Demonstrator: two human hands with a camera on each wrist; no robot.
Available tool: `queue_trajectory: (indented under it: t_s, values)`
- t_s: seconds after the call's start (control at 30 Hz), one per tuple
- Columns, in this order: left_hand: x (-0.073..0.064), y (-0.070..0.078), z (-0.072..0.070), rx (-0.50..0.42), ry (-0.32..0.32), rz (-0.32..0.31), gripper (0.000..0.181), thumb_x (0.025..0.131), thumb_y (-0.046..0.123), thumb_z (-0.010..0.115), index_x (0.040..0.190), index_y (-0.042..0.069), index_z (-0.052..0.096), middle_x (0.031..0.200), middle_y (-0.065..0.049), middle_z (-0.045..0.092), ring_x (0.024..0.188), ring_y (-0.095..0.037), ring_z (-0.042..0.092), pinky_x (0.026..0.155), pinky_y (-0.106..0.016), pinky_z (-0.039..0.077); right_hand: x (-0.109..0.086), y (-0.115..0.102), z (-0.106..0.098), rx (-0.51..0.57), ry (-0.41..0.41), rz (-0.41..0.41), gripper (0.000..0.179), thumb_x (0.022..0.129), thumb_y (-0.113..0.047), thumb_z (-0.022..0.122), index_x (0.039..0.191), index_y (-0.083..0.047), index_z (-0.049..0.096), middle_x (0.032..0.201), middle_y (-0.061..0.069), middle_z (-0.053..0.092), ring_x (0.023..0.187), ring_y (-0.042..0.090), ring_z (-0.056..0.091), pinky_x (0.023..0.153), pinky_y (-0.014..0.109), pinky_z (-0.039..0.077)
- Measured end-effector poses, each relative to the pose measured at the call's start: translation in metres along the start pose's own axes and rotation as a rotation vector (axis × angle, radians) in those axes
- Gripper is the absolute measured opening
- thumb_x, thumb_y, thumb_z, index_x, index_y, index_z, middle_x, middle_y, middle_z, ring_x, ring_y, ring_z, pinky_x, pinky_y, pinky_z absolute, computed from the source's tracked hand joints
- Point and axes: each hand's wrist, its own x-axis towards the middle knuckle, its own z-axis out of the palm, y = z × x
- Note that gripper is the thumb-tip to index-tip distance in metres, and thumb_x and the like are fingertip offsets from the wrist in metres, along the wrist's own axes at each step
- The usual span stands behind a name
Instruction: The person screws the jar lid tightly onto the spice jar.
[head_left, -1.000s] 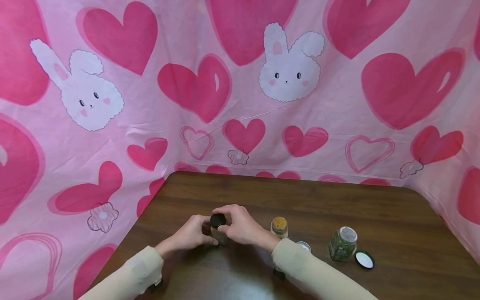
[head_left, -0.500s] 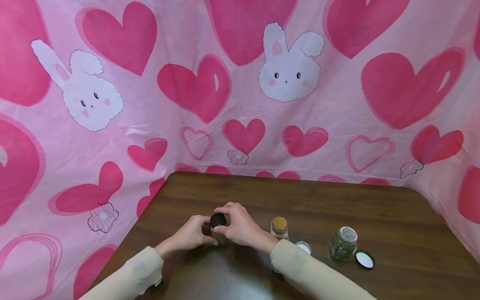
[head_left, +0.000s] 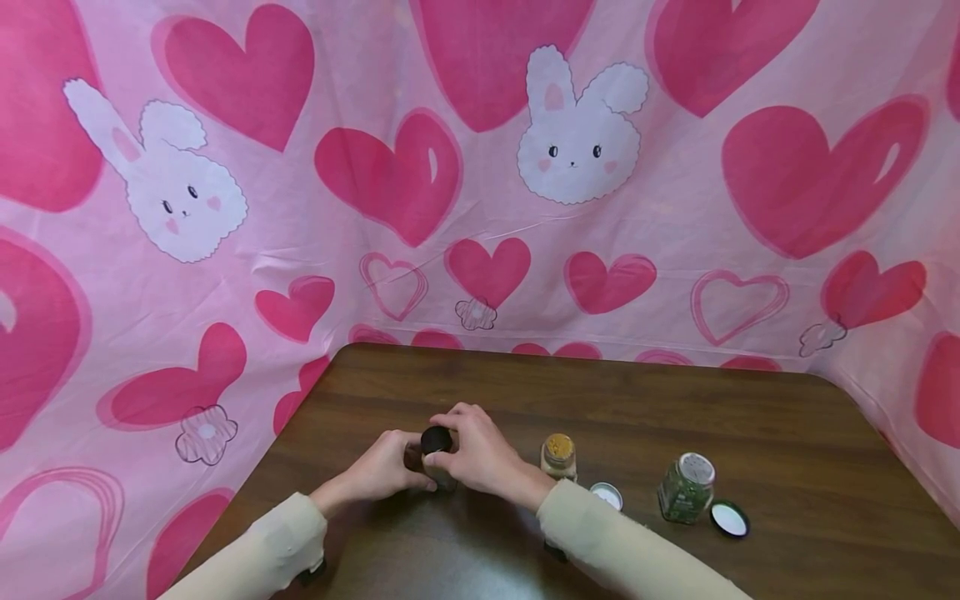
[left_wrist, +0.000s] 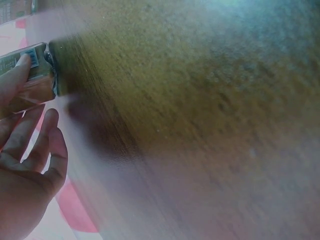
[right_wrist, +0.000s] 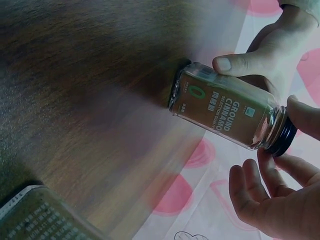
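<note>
A glass spice jar labelled ground cinnamon (right_wrist: 225, 105) stands upright on the table, with a black lid (head_left: 436, 441) on its top. My left hand (head_left: 381, 467) grips the jar's body from the left side. In the left wrist view its thumb lies along the jar (left_wrist: 37, 75), and some fingers stand off the glass. From the right, my right hand (head_left: 480, 450) pinches the black lid between thumb and fingers, as the right wrist view also shows with the lid (right_wrist: 283, 137). The far side of the jar is hidden in the head view.
Right of my hands stands a lidless jar of yellow spice (head_left: 559, 450), with an upturned lid (head_left: 607, 496) partly behind my sleeve. Farther right are a green herb jar with a perforated top (head_left: 686, 490) and another upturned lid (head_left: 730, 518). A patterned cloth (head_left: 600, 225) hangs behind the table.
My right thumb has shifted slightly left around the black lid, and the right wrist has moved a little left. The left hand and the jar have stayed in place.
</note>
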Motion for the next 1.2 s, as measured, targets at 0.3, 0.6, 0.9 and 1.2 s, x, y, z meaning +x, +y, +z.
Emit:
queue_trajectory:
  t_s: [0.3,0.6,0.9,1.2]
  values:
    - [0.000,0.000,0.001,-0.004,0.006,0.017,0.036,0.080,0.014,0.094,0.113,0.014,0.077,0.097,0.009,0.074,0.084,-0.011,0.071,0.079,-0.029,0.058,-0.002,0.004,-0.008,0.193,-0.089,-0.019,0.060,0.090,-0.010,0.084,0.146,-0.008,0.061,0.142,0.010,0.064,0.089,0.019,0.063,0.078,0.028,0.053]
    - [0.000,0.001,0.000,-0.014,0.006,0.015,0.037,0.081,0.014,0.094,0.113,0.013,0.077,0.096,0.009,0.075,0.084,-0.012,0.071,0.079,-0.030,0.058,-0.001,0.005,-0.013,0.301,-0.166,-0.015,0.059,0.090,0.007,0.076,0.145,-0.010,0.063,0.133,0.009,0.067,0.068,0.009,0.056,0.058,0.022,0.045]
    - [-0.001,0.002,0.001,-0.016,0.002,0.017,0.037,0.080,0.013,0.094,0.112,0.012,0.077,0.094,0.008,0.074,0.080,-0.011,0.070,0.073,-0.029,0.058,-0.001,0.005,-0.010,0.278,-0.149,0.002,0.048,0.091,0.006,0.075,0.136,-0.012,0.070,0.123,0.003,0.070,0.078,0.011,0.058,0.058,0.023,0.043]
    - [0.000,0.001,0.001,-0.016,0.007,0.015,0.037,0.080,0.013,0.094,0.112,0.013,0.077,0.094,0.008,0.074,0.082,-0.011,0.071,0.075,-0.029,0.058,0.000,0.006,-0.010,0.246,-0.140,-0.016,0.047,0.092,0.005,0.075,0.135,-0.013,0.071,0.130,0.004,0.069,0.088,0.015,0.060,0.065,0.023,0.047]
